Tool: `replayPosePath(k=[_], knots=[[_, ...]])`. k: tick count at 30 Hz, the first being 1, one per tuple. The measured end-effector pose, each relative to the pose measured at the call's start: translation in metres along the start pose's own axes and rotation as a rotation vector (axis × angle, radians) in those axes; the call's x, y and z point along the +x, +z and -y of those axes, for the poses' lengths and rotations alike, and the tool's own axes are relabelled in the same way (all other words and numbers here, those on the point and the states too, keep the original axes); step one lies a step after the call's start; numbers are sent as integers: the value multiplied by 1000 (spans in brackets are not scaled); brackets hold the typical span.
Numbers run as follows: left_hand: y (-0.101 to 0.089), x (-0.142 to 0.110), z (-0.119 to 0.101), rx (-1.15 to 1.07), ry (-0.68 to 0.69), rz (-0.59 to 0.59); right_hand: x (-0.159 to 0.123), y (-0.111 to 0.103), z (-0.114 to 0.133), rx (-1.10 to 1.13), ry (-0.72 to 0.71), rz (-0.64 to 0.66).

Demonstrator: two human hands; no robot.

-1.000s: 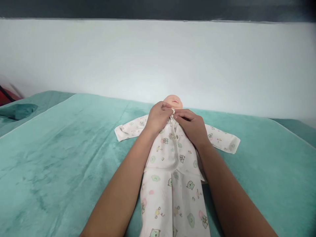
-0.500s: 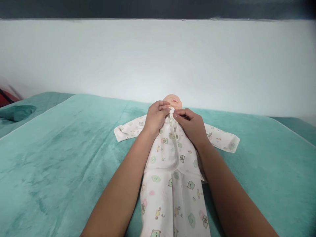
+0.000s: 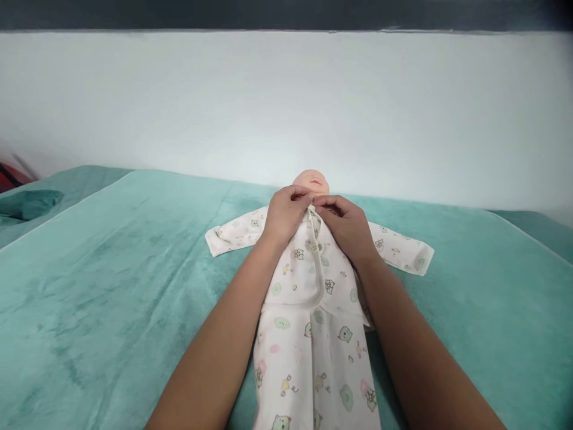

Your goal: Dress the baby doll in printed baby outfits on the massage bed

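A baby doll lies on its back, its head toward the wall. It wears a white baby top printed with small animals, and matching trousers reach toward me. At the neck, my left hand pinches the collar edge from the left. Opposite it, my right hand has thumb and fingers closed on the same collar, fingertips almost meeting the left ones. Whatever fastening lies between the fingertips is hidden. Both sleeves stretch out sideways, partly covered by my hands.
A teal plush cover spreads under the doll on a bed-like surface. Behind it stands a white wall with a dark band on top. Something red and black shows at the far left edge.
My left fingertips have come down over the collar and closer to the right ones, covering the white piece that showed between them. The clothes lie nearly as before.
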State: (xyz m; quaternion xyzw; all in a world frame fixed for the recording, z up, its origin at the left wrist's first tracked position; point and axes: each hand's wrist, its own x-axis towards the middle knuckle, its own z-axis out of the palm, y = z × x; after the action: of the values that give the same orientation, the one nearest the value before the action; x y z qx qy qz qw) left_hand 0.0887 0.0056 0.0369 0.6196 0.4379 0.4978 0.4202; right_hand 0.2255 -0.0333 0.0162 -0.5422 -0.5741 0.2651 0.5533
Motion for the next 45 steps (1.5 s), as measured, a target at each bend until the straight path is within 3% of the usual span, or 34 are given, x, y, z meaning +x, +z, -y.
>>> replayPosePath(k=[7,12,15,18,26,45], knots=[[-5,-14,-5,6,3,-168,-3,-6,15,-103,-16,-52],[-8,-42,-12,73,-2,-93,-12,-18,41,-405,42,208],[-10,-51,-12,160,34,-65,-15,-21,44,-466,12,250],[-12,-51,-10,204,42,-35,-12,-21,36,-398,44,238],[-17,-50,-10,119,-24,45,1,-26,9,64,173,311],[-14,-49,-11,150,-18,44,1,-26,1,187,197,319]])
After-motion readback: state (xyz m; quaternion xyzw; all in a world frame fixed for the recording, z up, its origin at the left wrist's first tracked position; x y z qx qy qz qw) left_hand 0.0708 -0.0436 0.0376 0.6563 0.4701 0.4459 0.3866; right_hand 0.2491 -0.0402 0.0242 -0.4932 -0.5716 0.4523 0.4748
